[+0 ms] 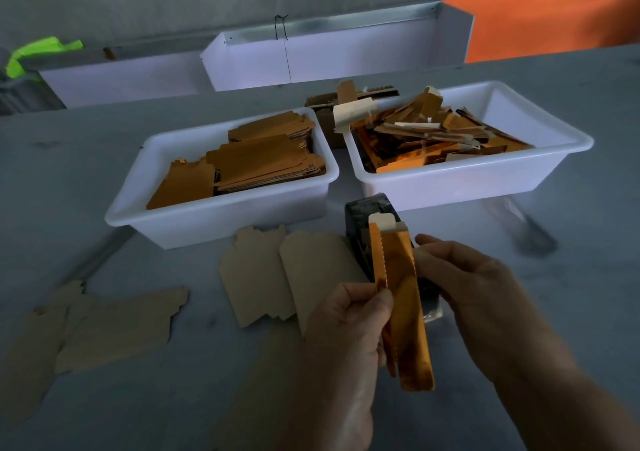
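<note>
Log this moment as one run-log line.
left hand pinches gold carton | right hand holds its edge | left bin: flat blanks | right bin: folded cartons

The one view comes from the person's head and faces forward and down across the counter, its wide lens bowing the far edge. Nearest the lens, low in the middle, are the left hand and right hand on a gold carton. The left tub and right tub lie farther off, and the wall lies beyond them along the top.
</note>
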A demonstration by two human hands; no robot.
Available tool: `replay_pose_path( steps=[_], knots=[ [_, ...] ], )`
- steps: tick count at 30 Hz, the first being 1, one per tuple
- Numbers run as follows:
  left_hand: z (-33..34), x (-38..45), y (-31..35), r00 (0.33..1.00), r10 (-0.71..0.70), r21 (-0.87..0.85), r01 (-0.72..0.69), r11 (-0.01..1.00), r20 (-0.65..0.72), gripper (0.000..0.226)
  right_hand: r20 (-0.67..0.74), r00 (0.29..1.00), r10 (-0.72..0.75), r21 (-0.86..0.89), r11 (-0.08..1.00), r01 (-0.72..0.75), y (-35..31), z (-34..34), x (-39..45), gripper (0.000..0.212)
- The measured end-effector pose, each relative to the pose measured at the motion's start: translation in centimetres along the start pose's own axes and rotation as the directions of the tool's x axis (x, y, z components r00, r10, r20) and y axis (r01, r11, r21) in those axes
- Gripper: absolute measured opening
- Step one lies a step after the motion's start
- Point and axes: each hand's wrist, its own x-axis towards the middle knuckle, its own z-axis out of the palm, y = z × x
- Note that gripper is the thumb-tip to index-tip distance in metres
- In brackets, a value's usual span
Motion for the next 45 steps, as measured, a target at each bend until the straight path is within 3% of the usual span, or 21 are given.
replay_pose_path(
  steps=[2,10,15,19,25,30,35,38,43,45],
  knots=[
    [0.0,0.1,0.0,1.000,-0.002,0.002,0.002,1.000,0.005,0.013,-0.047,0.999,-0.014,-0.014,1.000,0.014,0.3,-0.3,-0.6,0.010],
    [-0.3,0.4,-0.2,1.000,0.002,-0.004,-0.002,1.000,0.019,0.013,-0.138,0.963,-0.232,-0.440,0.886,0.150,2.0,-0.4,-2.0,0.019],
    [0.0,0.2,0.5,0.998,0.042,0.030,-0.043,0.999,0.049,0.009,-0.170,0.949,-0.267,-0.447,0.879,0.167,2.6,0.1,-2.1,0.019],
    [0.4,0.1,0.9,0.995,0.075,0.177,-0.086,0.981,0.068,0.008,-0.171,0.934,-0.314,-0.444,0.871,0.211,3.1,0.1,-2.3,0.017],
    [0.6,0.0,1.2,0.994,0.099,0.292,-0.109,0.950,0.048,0.008,-0.113,0.871,-0.479,-0.674,0.681,0.287,2.8,0.3,-1.9,0.013],
    [0.5,0.3,1.7,0.999,0.034,0.257,-0.043,0.965,0.039,0.006,-0.174,0.905,-0.388,-0.524,0.814,0.249,1.5,-2.2,-2.9,0.019],
    [0.6,0.0,2.0,0.998,-0.007,0.185,-0.005,0.983,0.069,0.005,0.080,0.976,-0.203,-0.119,0.970,0.212,-1.7,-2.1,-4.7,0.007],
    [0.4,-0.3,2.2,0.994,-0.034,0.101,0.024,0.995,0.099,0.003,0.202,0.959,-0.198,-0.159,0.960,0.232,-2.4,-1.6,-4.8,0.013],
    [0.2,-0.6,2.3,0.992,-0.062,0.081,0.054,0.995,0.107,0.005,0.237,0.932,-0.274,-0.292,0.895,0.337,-2.4,-1.1,-4.2,0.016],
    [0.1,-0.8,2.4,0.991,-0.065,0.075,0.056,0.996,0.120,0.009,0.239,0.929,-0.282,-0.343,0.871,0.352,-2.2,-1.1,-4.1,0.036]
  ],
)
